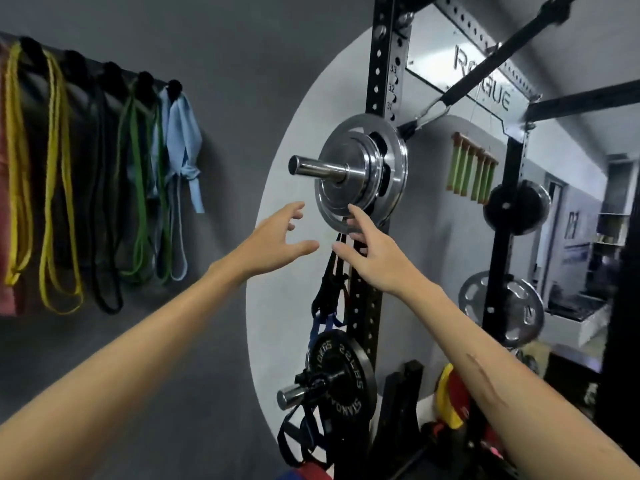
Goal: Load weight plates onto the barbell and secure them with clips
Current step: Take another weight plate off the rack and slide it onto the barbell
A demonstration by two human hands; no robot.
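Observation:
A chrome barbell sleeve [317, 166] sticks out toward me at head height, resting in the black rack. Chrome weight plates [349, 188] sit stacked on it, a smaller one in front of a larger one. My left hand [278, 239] hovers below and left of the plates, fingers spread, holding nothing. My right hand [372, 252] reaches up with fingers apart, its fingertips touching the lower rim of the plates. No clip shows on this sleeve.
A black rack upright [384, 81] stands behind the plates. Lower down, a black 10 kg plate [343, 379] sits on another sleeve with a black collar. Resistance bands [55, 174] hang on the left wall. More plates [502, 308] hang on the right upright.

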